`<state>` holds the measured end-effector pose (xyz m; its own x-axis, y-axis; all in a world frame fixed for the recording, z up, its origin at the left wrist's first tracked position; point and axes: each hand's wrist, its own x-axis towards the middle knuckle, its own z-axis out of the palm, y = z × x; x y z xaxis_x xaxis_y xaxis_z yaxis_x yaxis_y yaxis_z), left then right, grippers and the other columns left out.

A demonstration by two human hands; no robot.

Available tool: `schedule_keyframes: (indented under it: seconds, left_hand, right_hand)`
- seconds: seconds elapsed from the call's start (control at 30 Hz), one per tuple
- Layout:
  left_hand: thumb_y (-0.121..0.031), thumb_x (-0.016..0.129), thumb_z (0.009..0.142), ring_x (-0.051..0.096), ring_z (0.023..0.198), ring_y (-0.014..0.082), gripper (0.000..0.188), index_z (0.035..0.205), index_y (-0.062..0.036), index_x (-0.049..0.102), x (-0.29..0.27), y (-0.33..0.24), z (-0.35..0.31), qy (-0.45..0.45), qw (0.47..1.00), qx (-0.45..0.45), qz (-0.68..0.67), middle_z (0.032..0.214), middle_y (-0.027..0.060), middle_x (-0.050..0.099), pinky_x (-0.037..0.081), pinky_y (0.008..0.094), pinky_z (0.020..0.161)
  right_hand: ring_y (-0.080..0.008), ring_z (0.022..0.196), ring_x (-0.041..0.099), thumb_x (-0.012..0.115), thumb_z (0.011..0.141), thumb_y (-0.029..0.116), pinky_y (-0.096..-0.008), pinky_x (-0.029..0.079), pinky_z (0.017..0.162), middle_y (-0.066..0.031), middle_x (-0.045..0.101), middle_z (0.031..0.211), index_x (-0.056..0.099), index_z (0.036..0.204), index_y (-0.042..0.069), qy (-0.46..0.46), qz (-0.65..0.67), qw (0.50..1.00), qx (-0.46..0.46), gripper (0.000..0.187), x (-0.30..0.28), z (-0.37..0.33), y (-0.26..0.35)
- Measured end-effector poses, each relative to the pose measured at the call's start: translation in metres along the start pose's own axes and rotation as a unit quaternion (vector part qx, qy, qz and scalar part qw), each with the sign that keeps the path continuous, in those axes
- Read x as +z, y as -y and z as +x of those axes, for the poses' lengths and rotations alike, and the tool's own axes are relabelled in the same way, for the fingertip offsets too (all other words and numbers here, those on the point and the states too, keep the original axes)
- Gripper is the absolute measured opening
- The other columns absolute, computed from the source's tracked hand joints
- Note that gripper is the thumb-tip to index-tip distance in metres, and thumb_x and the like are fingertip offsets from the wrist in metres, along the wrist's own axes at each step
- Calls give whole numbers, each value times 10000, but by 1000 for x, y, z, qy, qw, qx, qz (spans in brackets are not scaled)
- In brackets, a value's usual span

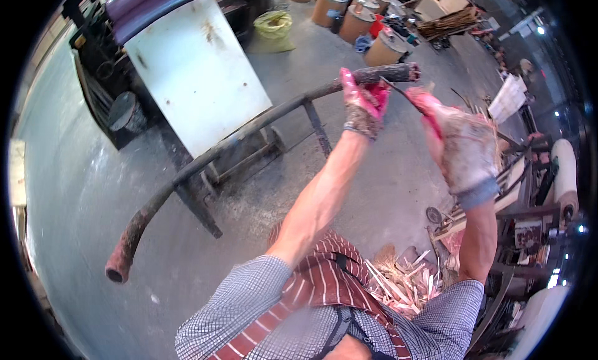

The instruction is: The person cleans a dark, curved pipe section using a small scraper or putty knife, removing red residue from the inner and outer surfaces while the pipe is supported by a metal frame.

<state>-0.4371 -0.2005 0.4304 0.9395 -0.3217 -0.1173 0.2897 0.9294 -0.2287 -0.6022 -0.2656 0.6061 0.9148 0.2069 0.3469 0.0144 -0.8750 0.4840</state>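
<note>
A long dark pipe [243, 130] runs slantwise in front of me on dark metal legs. Its near left end is hollow and reddish; the far right end is rough and dark. Close to that right end, my left hand [366, 104], in a pink-stained glove, appears closed around the pipe, its palm side partly hidden. To the right, my right hand [458, 139] wears a whitish glove with pink-stained fingers. It is closed on a thin dark strip-like tool [396, 89] whose tip reaches toward the pipe beside my left hand. The tool's grip end is hidden in the glove.
A white panel [199, 73] stands behind the pipe, below a purple roll [156, 11]. Brown drums [385, 48] and a yellow sack [274, 31] stand farther back. Split wood sticks [405, 285] lie beside me at lower right; a cluttered rack [529, 216] lines the right.
</note>
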Motion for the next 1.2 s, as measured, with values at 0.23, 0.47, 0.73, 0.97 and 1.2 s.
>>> schedule_keyframes:
  seconds: [0.23,0.47,0.73,0.97,1.2]
  left_hand:
    - [-670,538,941,639,667,162,581,944,-100,647,-16,-10,-18,-27,981,81,173,815,72,699,536,286,594]
    - [-557,611,962,469,511,140,510,820,-70,569,-72,-55,-55,-96,961,142,219,609,0,473,394,280,467]
    - [-456,555,1024,459,481,125,459,879,-32,655,47,-90,-66,29,860,328,390,588,8,499,402,258,460]
    - [-417,517,1046,727,715,240,473,1056,22,692,141,-37,-31,191,751,366,515,836,158,728,585,316,623]
    - [-620,419,1015,630,527,233,732,834,34,696,140,-25,-32,102,764,243,590,615,126,633,532,341,518]
  right_hand:
    - [-359,859,685,666,898,302,-541,519,753,-115,698,919,662,1229,240,72,114,990,-30,336,95,-8,36]
    - [-336,763,697,673,891,283,-463,556,698,-148,699,871,676,1176,198,2,450,892,-37,298,128,-47,78]
    - [-233,1014,691,720,902,288,-419,410,1089,-76,723,1079,687,1210,148,-108,387,915,-41,341,50,-64,-34]
    - [-256,1026,677,771,847,242,-397,517,912,-71,701,1159,719,1165,162,-118,314,933,-132,331,49,4,-92]
    - [-246,1068,658,747,853,228,-377,513,935,-71,665,1215,683,1243,199,-65,239,954,-169,397,42,17,-110]
